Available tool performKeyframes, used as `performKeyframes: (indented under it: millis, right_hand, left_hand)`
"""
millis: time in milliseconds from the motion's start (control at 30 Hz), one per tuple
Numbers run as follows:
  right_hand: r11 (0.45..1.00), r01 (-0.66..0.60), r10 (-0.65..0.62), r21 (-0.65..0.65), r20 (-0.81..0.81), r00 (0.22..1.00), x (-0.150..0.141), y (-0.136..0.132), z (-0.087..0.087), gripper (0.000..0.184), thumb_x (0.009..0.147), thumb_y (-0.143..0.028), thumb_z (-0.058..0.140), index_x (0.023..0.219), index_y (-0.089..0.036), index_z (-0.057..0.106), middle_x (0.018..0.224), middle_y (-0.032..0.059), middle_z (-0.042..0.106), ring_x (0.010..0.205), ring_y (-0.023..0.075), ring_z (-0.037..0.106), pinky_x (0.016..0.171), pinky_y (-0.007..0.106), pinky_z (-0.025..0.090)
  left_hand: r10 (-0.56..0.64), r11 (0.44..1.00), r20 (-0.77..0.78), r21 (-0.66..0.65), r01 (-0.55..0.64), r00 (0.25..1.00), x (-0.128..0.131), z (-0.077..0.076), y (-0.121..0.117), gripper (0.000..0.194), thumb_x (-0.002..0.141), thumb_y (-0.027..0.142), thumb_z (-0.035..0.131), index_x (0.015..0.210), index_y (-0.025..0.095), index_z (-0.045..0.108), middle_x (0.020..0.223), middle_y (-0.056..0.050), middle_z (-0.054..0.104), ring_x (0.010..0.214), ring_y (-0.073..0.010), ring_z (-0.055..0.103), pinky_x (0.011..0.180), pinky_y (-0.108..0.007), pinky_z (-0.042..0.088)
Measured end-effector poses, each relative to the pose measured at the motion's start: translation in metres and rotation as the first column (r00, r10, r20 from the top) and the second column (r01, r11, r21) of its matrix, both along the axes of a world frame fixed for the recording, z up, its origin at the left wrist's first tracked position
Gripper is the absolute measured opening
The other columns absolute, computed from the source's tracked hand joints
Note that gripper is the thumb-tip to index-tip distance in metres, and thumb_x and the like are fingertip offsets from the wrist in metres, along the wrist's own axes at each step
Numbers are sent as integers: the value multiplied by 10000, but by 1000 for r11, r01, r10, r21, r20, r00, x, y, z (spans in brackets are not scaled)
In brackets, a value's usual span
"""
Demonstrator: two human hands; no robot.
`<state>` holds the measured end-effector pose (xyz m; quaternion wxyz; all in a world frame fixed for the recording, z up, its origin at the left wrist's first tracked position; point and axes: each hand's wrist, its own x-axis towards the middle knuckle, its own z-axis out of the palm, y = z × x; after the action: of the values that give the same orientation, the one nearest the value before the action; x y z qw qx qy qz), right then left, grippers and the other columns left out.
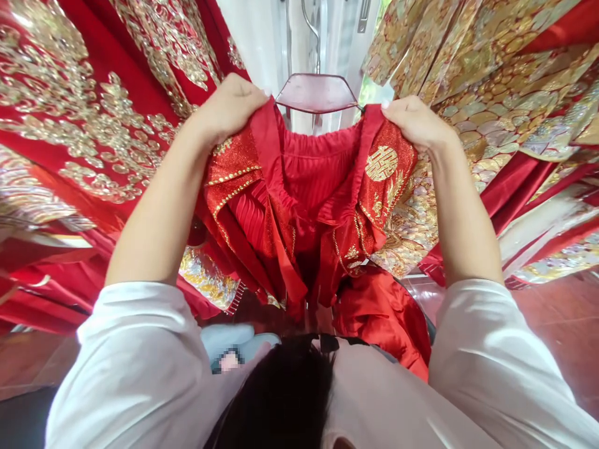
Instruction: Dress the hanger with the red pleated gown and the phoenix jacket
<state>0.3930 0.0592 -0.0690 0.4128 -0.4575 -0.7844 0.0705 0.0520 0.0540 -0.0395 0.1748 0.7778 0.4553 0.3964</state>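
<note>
A red pleated skirt (322, 156) with a gathered waist and gold-embroidered panels hangs in front of me, held up at its top edge. My left hand (233, 107) is closed on the left end of the waistband, thumb on top. At the other end, my right hand (418, 120) pinches the waistband above a round gold emblem (381, 163). Between my hands, a hanger (317, 93) with a metal hook shows behind the waist. Its ends are hidden at the cloth, so I cannot tell how they are attached to the skirt.
Red garments with gold beading (112, 118) hang close on the left. Gold-patterned garments (468, 81) crowd the right side. Below the skirt, red cloth (388, 312) lies in a dark-rimmed container. Behind the hanger is a white door or frame (346, 37). Reddish floor tiles (556, 324) show at right.
</note>
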Motion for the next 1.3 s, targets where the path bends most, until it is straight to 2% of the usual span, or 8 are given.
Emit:
performKeyframes:
  millis: [100, 233, 433, 733, 900, 1067, 1200, 1300]
  right_hand:
    - [988, -98, 98, -120, -4, 995, 0, 7, 2, 591, 787, -795, 400, 648, -241, 547, 500, 2, 482, 636, 139, 466, 644, 325, 387]
    - [989, 150, -151, 15, 76, 986, -9, -14, -5, 617, 850, -768, 295, 715, -240, 585, 605, 28, 564, 716, 173, 491, 706, 345, 416]
    - [779, 503, -537, 373, -15, 843, -35, -70, -32, 497, 934, -594, 336, 1127, -196, 563, 1162, 104, 607, 1049, 261, 501, 946, 432, 374]
    - [866, 400, -445, 299, 97, 890, -28, -43, -39, 519, 894, -611, 404, 1230, -238, 535, 1166, 91, 604, 1081, 303, 508, 947, 462, 379]
    - [906, 335, -370, 260, 96, 924, -21, -39, -37, 496, 936, -607, 298, 1057, -237, 606, 909, 52, 636, 905, 241, 554, 811, 340, 418]
    - [884, 394, -391, 251, -60, 918, 0, -22, -32, 695, 892, -731, 114, 896, -203, 566, 701, 16, 560, 744, 147, 425, 736, 279, 402]
    - [820, 447, -412, 357, -175, 894, -5, -36, -40, 769, 864, -760, 69, 918, -212, 606, 841, 53, 610, 821, 189, 515, 771, 336, 436]
    - [871, 287, -326, 398, 31, 945, -12, -59, -53, 656, 882, -725, 200, 1117, -276, 615, 1124, 55, 617, 1134, 252, 515, 933, 422, 410]
  left_hand:
    - [96, 987, -55, -126, -102, 994, 4, 3, -6, 429, 926, 290, 464, 516, 174, 415, 494, 34, 328, 523, -68, 255, 562, -250, 261]
    - [104, 991, -153, 97, -89, 983, 0, -3, -14, 480, 932, 302, 381, 488, 192, 239, 513, 26, 220, 536, -81, 202, 572, -263, 239]
    - [89, 931, -263, 364, 13, 961, -6, -18, -15, 450, 879, 437, 402, 524, 225, 226, 538, 13, 218, 540, -123, 205, 574, -301, 225]
    - [147, 876, 80, 452, -167, 986, -10, -27, 0, 532, 872, 571, 356, 518, 213, 186, 561, 15, 183, 555, -101, 164, 554, -294, 140]
    - [-2, 958, -54, 288, 17, 999, -10, -15, -13, 501, 811, 544, 448, 499, 202, 255, 549, 19, 207, 541, -87, 181, 542, -283, 128]
    - [-17, 948, -94, 315, 46, 995, -7, -17, -13, 459, 814, 490, 433, 508, 200, 251, 540, 20, 210, 545, -88, 189, 535, -281, 133]
    - [23, 940, 34, 340, -33, 999, -2, -24, -11, 460, 849, 420, 413, 497, 196, 220, 523, 23, 195, 523, -91, 169, 529, -290, 125]
    - [59, 953, 33, 296, -67, 998, 0, -25, -18, 480, 871, 390, 441, 497, 186, 219, 517, 26, 199, 525, -85, 171, 529, -275, 160]
